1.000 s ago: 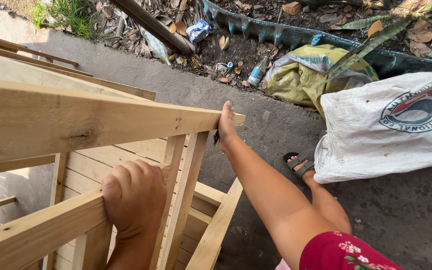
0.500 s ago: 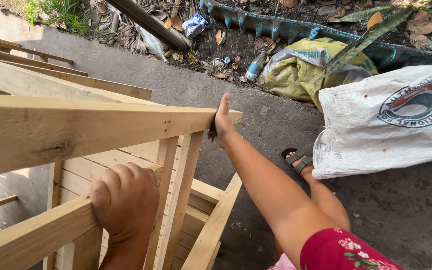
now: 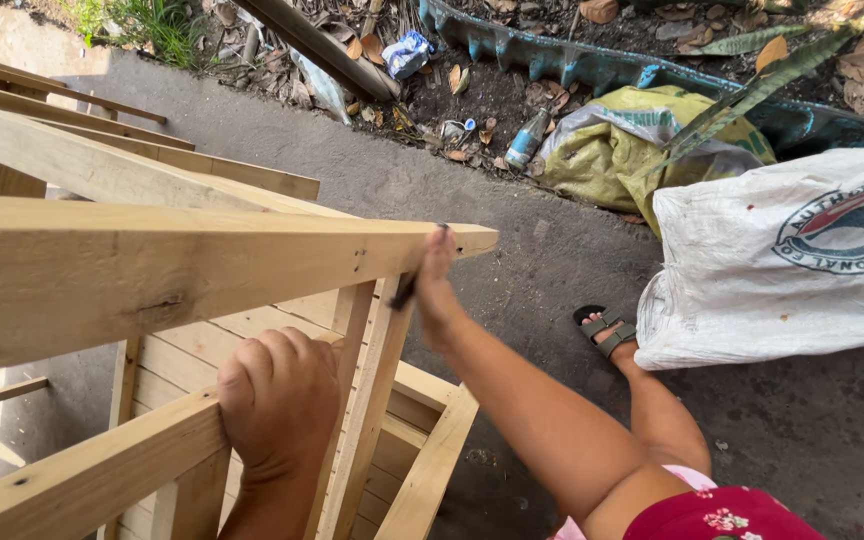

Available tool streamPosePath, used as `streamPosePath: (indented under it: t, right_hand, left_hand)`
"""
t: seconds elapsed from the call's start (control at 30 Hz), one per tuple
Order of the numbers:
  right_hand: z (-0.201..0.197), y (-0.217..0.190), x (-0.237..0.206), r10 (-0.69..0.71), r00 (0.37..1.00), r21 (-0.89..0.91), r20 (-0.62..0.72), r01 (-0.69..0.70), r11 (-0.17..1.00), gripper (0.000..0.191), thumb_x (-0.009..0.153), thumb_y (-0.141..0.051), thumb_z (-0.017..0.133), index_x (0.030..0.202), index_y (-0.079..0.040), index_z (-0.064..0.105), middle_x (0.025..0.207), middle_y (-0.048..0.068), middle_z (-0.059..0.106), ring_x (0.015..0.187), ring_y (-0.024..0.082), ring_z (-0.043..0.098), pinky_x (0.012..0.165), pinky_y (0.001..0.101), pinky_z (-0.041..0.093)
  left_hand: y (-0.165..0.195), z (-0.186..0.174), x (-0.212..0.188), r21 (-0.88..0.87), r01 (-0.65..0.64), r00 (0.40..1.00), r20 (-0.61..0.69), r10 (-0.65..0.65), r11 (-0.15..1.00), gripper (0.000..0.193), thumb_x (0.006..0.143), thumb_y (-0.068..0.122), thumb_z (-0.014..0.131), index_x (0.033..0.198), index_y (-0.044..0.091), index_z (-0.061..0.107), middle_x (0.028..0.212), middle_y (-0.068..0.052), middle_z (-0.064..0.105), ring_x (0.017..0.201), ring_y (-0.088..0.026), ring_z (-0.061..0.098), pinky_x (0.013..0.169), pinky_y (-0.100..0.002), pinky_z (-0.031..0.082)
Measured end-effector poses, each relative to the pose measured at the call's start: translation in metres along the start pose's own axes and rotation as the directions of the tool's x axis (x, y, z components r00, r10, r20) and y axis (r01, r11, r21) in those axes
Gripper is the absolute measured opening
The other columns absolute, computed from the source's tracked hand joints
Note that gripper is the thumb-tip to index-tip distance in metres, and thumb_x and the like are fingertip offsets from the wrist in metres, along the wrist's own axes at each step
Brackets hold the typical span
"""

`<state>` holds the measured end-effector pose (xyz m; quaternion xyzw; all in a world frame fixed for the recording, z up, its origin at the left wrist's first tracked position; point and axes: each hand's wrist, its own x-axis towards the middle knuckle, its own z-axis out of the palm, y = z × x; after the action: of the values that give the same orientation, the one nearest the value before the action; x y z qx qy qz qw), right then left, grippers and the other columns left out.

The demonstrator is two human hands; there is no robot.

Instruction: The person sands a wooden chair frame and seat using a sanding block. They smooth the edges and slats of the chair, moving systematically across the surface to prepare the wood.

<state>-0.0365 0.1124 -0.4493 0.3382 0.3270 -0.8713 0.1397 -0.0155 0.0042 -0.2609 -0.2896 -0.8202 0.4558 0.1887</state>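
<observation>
The left hand (image 3: 277, 405) is wrapped over a pale, raw-sawn lower wooden rail (image 3: 82, 470) of an unfinished timber frame, knuckles up, its grip closed on that rail. The right hand (image 3: 437, 290) reaches further out, its grip closed on a small dark tool (image 3: 405, 290) pressed against the near end of the broad pale top plank (image 3: 202, 265), just beside the slanting upright slat (image 3: 377, 400) under it.

To work well here, it looks wise to hold the frame steady with the left hand and keep the tool flat against the wood, wrist in line with the forearm.

Most of the tool is hidden behind the fingers, so its kind cannot be told. The frame runs off the left and bottom edges. A sandalled foot (image 3: 607, 330) stands on grey concrete ground (image 3: 512, 290) beside a white woven sack (image 3: 782, 260); a yellow bag (image 3: 612, 150) and a bottle (image 3: 529, 140) lie beyond.
</observation>
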Motion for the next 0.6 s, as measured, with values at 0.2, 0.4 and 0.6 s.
streamPosePath:
  t: [0.2, 0.4, 0.6]
  right_hand:
    - [-0.043, -0.019, 0.058, 0.291, 0.954, 0.201, -0.075, -0.271, 0.941, 0.123, 0.076, -0.096, 0.012, 0.163, -0.009, 0.01, 0.171, 0.016, 0.009, 0.159, 0.034, 0.004, 0.127, 0.0565, 0.008]
    - [0.008, -0.015, -0.015, 0.03, 0.983, -0.051, 0.179, -0.021, 0.998, 0.124, 0.072, -0.095, 0.013, 0.162, -0.018, -0.025, 0.168, 0.013, -0.022, 0.156, 0.03, -0.017, 0.124, 0.0557, -0.003]
    - [0.009, -0.029, 0.005, -0.009, 0.996, -0.092, -0.085, 0.001, 0.996, 0.12, 0.067, -0.093, 0.022, 0.158, -0.03, -0.025, 0.17, 0.003, -0.018, 0.154, 0.033, -0.001, 0.12, 0.0626, 0.013]
  left_hand:
    - [0.001, 0.002, 0.0, 0.008, -0.024, 0.998, 0.056, 0.024, 1.0, 0.032, 0.096, 0.031, 0.057, 0.067, 0.017, 0.054, 0.069, -0.003, 0.05, 0.076, -0.021, 0.053, 0.079, -0.035, 0.039]
    - [0.002, 0.001, 0.002, 0.043, -0.005, 0.996, 0.087, 0.002, 0.999, 0.029, 0.094, 0.035, 0.053, 0.073, 0.016, 0.059, 0.073, -0.003, 0.053, 0.081, -0.021, 0.054, 0.084, -0.035, 0.04]
    - [0.004, 0.004, 0.003, 0.031, 0.002, 0.998, 0.067, -0.004, 1.0, 0.029, 0.096, 0.033, 0.054, 0.074, 0.016, 0.06, 0.074, -0.003, 0.053, 0.084, -0.022, 0.055, 0.086, -0.036, 0.04]
